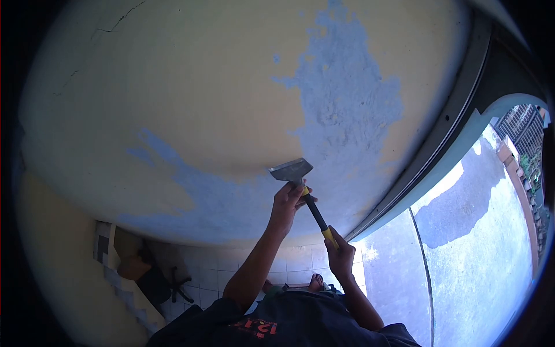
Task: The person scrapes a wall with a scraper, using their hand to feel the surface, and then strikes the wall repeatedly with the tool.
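Observation:
A long scraper with a wide metal blade (292,170) and a black and yellow handle (315,213) is held up in front of a wall (231,87). My left hand (287,199) is closed round the upper handle, just below the blade. Lower down, my right hand (341,254) grips the yellow end of the handle. The blade is at the wall, near the edge of a bluish patch (347,98) where the yellowish paint is gone; whether it touches cannot be told. Another bluish patch (214,196) spreads to the left.
A dark door frame (457,121) runs down the right side, with sunlit paving (462,260) beyond it. At the lower left stands an office chair (151,277) on the tiled floor (206,280). My feet show below the scraper.

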The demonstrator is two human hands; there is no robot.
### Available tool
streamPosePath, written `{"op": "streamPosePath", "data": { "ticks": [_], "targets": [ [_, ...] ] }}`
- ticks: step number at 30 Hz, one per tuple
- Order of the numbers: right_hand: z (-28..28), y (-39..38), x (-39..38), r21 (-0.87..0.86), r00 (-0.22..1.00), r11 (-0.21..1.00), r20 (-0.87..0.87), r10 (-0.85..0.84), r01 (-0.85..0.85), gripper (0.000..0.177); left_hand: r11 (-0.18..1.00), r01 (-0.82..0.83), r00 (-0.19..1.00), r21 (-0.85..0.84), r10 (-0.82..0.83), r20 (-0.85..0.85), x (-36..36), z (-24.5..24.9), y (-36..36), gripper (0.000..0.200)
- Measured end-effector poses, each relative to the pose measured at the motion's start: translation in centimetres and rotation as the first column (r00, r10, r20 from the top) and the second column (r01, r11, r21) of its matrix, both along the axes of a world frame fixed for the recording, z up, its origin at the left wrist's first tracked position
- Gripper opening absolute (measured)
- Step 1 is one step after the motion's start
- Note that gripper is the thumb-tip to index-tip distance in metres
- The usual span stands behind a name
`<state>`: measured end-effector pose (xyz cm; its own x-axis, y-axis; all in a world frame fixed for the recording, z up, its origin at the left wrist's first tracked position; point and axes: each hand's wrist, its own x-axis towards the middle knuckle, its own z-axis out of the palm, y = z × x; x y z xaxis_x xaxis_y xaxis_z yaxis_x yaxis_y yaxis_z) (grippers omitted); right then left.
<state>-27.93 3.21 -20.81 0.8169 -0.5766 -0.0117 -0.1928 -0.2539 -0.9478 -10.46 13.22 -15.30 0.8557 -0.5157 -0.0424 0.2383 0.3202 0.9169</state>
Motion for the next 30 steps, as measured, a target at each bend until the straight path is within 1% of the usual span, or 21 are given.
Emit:
{"op": "streamPosePath", "data": {
  "ticks": [4, 6, 7, 8, 10, 12, 13, 14, 15, 16, 17, 18, 19, 21, 24, 26, 30],
  "targets": [
    [0.1, -0.1, 0.1, -0.012, 0.998, 1.000, 0.058, 0.005, -0.004, 0.040, 1.000, -0.009, 1.000, -0.001, 0.009, 0.029, -0.3, 0.7, 0.0, 0.030],
    [0.7, -0.3, -0.3, -0.018, 0.996, 1.000, 0.083, 0.014, -0.013, 0.040, 0.999, -0.036, 0.996, -0.030, 0.038, 0.078, -1.1, 1.5, 0.0, 0.031],
    [1.3, -0.3, -0.3, -0.047, 0.989, 0.999, 0.145, 0.026, -0.019, 0.040, 0.997, -0.066, 0.994, -0.042, 0.069, 0.089, -1.3, 2.1, 0.0, 0.034],
    [2.2, 0.0, 1.5, -0.072, 0.980, 0.997, 0.197, 0.040, -0.026, 0.040, 0.997, -0.069, 0.994, -0.036, 0.072, 0.084, 0.3, 3.3, 0.5, 0.034],
    [3.9, 0.4, 2.2, -0.090, 0.975, 0.994, 0.208, 0.072, -0.054, 0.040, 0.984, -0.092, 0.972, -0.150, 0.122, 0.201, 1.0, 5.6, 1.5, 0.036],
    [5.1, 0.5, 2.3, -0.065, 0.969, 0.996, 0.234, 0.073, -0.060, 0.040, 0.985, -0.093, 0.964, -0.148, 0.126, 0.233, 0.4, 7.3, 1.6, 0.036],
    [4.1, 0.7, 1.9, -0.100, 0.956, 0.995, 0.290, 0.050, -0.022, 0.041, 0.991, -0.084, 0.967, -0.102, 0.106, 0.232, -0.3, 7.3, 1.5, 0.036],
    [3.3, 0.8, 1.1, -0.104, 0.954, 0.995, 0.297, 0.038, -0.007, 0.041, 0.995, -0.078, 0.970, -0.060, 0.089, 0.228, -1.0, 7.0, 1.4, 0.036],
    [2.1, 0.8, 0.4, -0.101, 0.965, 0.995, 0.261, 0.032, -0.006, 0.040, 0.998, -0.053, 0.971, -0.027, 0.058, 0.233, -1.2, 5.4, 1.3, 0.038],
    [1.0, 0.7, -0.3, -0.094, 0.975, 0.996, 0.219, 0.023, -0.002, 0.040, 0.998, -0.061, 0.969, -0.032, 0.067, 0.236, -1.3, 3.7, 1.2, 0.038],
    [0.5, 0.8, -0.8, -0.096, 0.975, 0.995, 0.221, 0.027, -0.006, 0.040, 0.999, -0.038, 0.987, -0.007, 0.038, 0.158, -1.4, 2.1, 1.1, 0.039],
    [0.0, 0.8, -1.2, -0.042, 0.994, 0.999, 0.106, 0.007, -0.003, 0.040, 1.000, -0.008, 0.997, 0.018, 0.007, 0.079, -1.4, 0.9, 0.9, 0.039],
    [-0.2, 0.9, -1.4, 0.010, 1.000, 1.000, -0.012, -0.010, 0.010, 0.040, 1.000, -0.005, 0.997, 0.017, 0.004, 0.082, -1.3, -0.1, 0.8, 0.039],
    [-0.8, 1.1, -1.2, -0.004, 0.999, 0.999, 0.009, -0.035, 0.035, 0.039, 1.000, 0.020, 1.000, 0.019, -0.020, 0.006, -0.9, -0.8, 0.4, 0.037],
    [-0.9, 0.9, -0.6, -0.022, 0.998, 0.998, 0.004, -0.059, 0.059, 0.039, 1.000, 0.028, 0.999, 0.004, -0.028, 0.018, -0.4, -1.0, 0.3, 0.035],
    [-1.7, 0.7, -0.2, -0.079, 0.991, 0.995, 0.121, -0.049, 0.059, 0.039, 1.000, 0.024, 1.000, 0.002, -0.024, 0.006, -0.3, -1.1, 0.1, 0.034],
    [-1.7, 0.7, 0.6, -0.110, 0.994, 0.994, 0.111, -0.014, 0.026, 0.040, 1.000, 0.007, 1.000, -0.019, -0.007, 0.020, 0.5, -1.1, 0.7, 0.033]
  ]
}}
